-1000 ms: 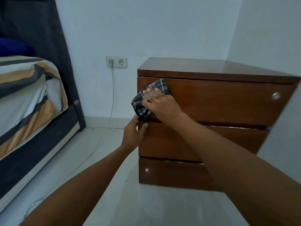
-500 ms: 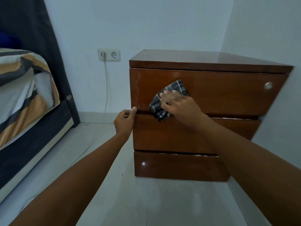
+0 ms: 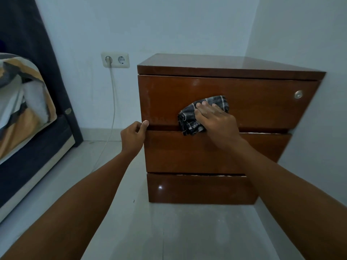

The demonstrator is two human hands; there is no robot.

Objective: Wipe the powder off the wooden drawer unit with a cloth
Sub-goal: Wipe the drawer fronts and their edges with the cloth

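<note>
The right hand [image 3: 216,121] is pressing a crumpled dark plaid cloth [image 3: 195,117] flat-palmed against the glossy wooden drawer unit [image 3: 244,102], on its top drawer front; the left hand [image 3: 132,136], fingers curled, is touching its left edge.

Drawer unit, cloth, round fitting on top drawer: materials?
Drawer unit: reddish-brown wood or veneer, glossy lacquer; glare spots show on the fronts. Cloth under the right hand: woven fabric, dark plaid with pale lines, crumpled folds. Round fitting: probably metal, silvery sheen; too small to confirm.
</note>
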